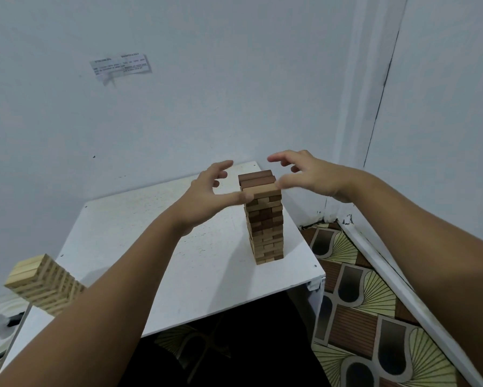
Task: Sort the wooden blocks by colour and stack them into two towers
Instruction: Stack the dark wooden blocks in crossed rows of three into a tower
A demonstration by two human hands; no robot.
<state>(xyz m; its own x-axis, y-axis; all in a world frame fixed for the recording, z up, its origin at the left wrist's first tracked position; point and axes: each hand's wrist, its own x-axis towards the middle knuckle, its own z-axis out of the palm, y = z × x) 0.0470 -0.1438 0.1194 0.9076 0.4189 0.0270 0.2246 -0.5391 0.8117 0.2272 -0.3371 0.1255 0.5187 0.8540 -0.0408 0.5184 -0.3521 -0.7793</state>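
Your left hand and right hand flank the top of the brown block tower on the white table, fingers spread wide, holding nothing, thumbs touching its top edges. The pale block tower stands at the table's near-left.

Two bare forearms reach in from the bottom corners of the frame, no sleeves, watch or rings visible; the left hand and right hand are uncovered, fingers slightly blurred.
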